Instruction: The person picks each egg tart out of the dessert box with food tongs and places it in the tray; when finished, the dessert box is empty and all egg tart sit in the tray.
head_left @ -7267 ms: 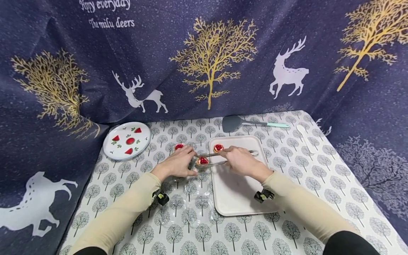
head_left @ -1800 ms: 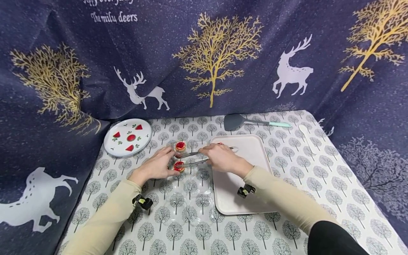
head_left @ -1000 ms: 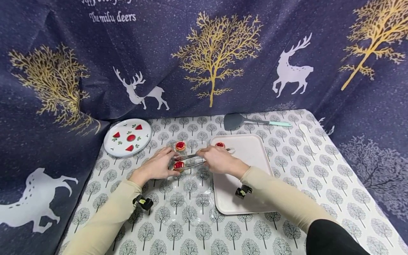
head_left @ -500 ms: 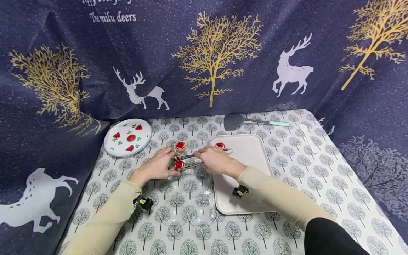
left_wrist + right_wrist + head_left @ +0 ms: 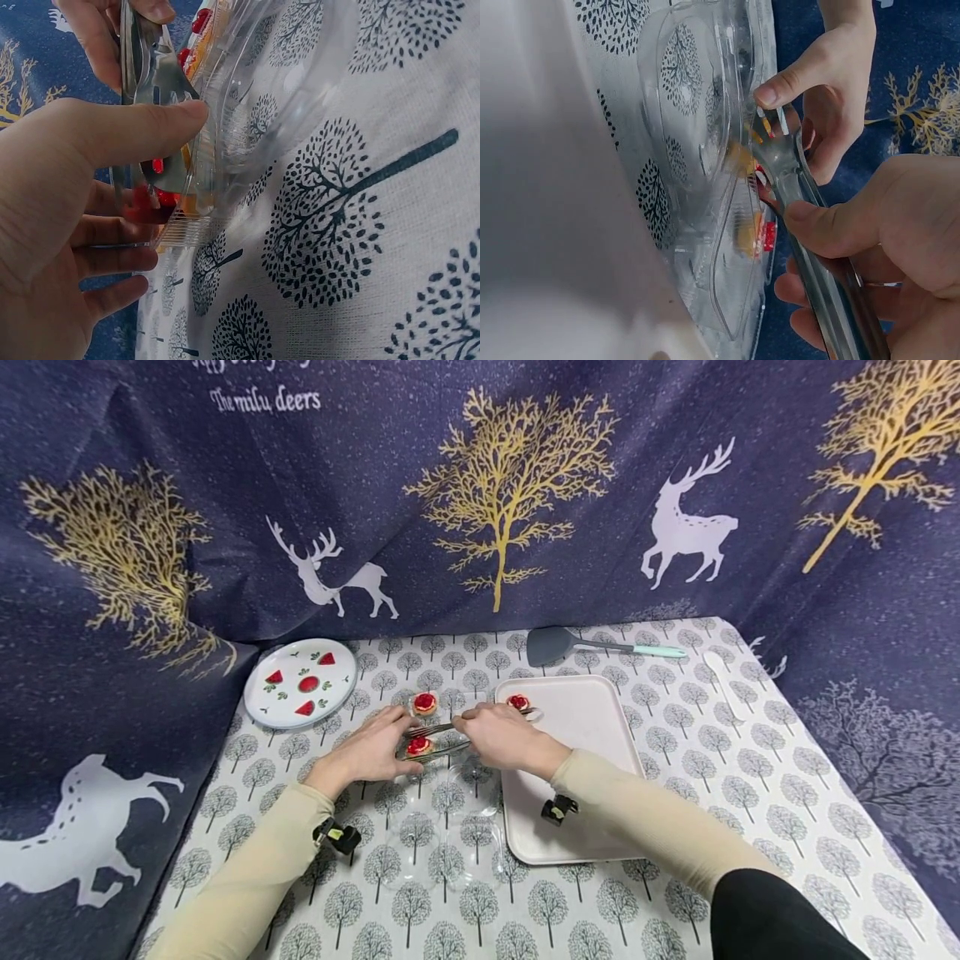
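My right hand (image 5: 498, 737) grips metal food tongs (image 5: 810, 247), thumb on one arm and fingers round the other. The tongs' tips straddle a small red-topped tart (image 5: 419, 746) in the left column of a clear plastic compartment box (image 5: 442, 860). Whether they squeeze it is hard to tell. My left hand (image 5: 363, 747) is beside that tart at the box's left side. Its thumb (image 5: 161, 127) is straight against the tong head, and its other fingers are spread beyond the tart. Behind sits a second tart (image 5: 424, 704), in the back left compartment.
A white rectangular tray (image 5: 577, 835) stands right of the box, with a third tart (image 5: 518, 702) at its back left corner. A watermelon-patterned plate (image 5: 258, 702) lies at the back left. Behind the tray is a grey spatula (image 5: 551, 647); a white spoon (image 5: 720, 677) lies right.
Since the earliest frame, the tongs and tart have moved left from beside the tray into the box's left column; my left hand shifted left too. Lately my right hand inches left; the left stays still.
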The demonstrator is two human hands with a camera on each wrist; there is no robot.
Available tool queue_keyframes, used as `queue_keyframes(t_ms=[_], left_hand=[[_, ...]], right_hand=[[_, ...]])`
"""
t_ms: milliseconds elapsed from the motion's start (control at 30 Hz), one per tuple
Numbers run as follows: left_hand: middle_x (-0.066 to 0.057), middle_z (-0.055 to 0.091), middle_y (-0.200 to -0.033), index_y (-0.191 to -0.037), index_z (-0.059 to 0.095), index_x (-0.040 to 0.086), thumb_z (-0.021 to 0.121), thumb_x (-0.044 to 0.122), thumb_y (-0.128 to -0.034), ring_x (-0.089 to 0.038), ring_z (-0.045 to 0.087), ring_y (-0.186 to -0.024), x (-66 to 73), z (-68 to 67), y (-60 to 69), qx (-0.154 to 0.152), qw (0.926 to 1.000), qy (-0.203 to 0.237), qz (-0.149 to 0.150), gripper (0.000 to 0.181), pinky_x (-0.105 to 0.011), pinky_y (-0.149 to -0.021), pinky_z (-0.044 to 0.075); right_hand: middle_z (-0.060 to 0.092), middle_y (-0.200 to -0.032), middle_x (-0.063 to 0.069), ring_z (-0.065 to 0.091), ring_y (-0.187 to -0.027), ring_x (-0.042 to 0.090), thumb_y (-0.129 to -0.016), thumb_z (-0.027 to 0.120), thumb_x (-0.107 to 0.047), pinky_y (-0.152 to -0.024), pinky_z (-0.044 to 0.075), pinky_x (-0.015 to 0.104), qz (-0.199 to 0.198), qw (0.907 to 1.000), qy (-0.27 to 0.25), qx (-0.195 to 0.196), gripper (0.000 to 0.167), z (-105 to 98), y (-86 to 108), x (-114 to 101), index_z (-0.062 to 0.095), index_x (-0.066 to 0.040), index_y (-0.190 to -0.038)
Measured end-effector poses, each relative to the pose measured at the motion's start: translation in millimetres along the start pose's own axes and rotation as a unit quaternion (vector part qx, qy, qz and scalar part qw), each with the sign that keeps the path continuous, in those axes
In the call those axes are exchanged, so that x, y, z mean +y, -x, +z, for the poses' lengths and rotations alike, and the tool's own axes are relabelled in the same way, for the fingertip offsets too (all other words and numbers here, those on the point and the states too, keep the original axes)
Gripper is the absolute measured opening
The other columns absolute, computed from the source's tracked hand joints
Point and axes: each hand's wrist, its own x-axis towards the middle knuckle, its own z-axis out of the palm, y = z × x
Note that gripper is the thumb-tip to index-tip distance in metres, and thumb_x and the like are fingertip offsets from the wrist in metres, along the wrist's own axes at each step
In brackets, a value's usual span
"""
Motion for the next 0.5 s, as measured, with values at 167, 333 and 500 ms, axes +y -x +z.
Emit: queue_keyframes(t_ms=[167,333,500], left_hand=[[-0.01,0.052,-0.128,-0.135,0.053,0.004,0.079,0.052,-0.0737,-0.031,0.047,-0.126,1.5,-1.3,0.1,-0.002,1.0,0.002,-0.005,0.082,-0.053,-0.111,0.038],[-0.01,0.052,-0.128,-0.135,0.053,0.005,0.079,0.052,-0.0738,-0.031,0.047,-0.126,1.3,-1.0,0.2,-0.002,1.0,0.002,-0.007,0.082,-0.053,-0.111,0.038],[-0.009,0.053,-0.127,-0.135,0.053,0.006,0.079,0.052,-0.0742,-0.029,0.048,-0.125,-0.1,0.1,0.6,0.0,1.0,0.005,-0.004,0.081,-0.053,-0.11,0.039]], right_hand=[[0.07,-0.104,0.004,0.064,-0.078,0.016,-0.076,0.079,-0.01,-0.062,0.056,0.023,0.002,0.9998,0.008,-0.017,0.047,0.6,-2.0,-2.4,0.064,-0.011,-0.12],[0.069,-0.095,0.002,0.059,-0.068,0.012,-0.076,0.075,-0.003,-0.055,0.051,0.019,0.008,0.9997,-0.004,-0.022,0.04,2.4,-2.8,-2.6,0.066,-0.013,-0.113],[0.067,-0.09,0.001,0.054,-0.061,0.01,-0.077,0.071,0.001,-0.049,0.045,0.016,0.005,0.9998,-0.009,-0.019,0.037,4.0,-1.9,-1.8,0.065,-0.013,-0.111]])
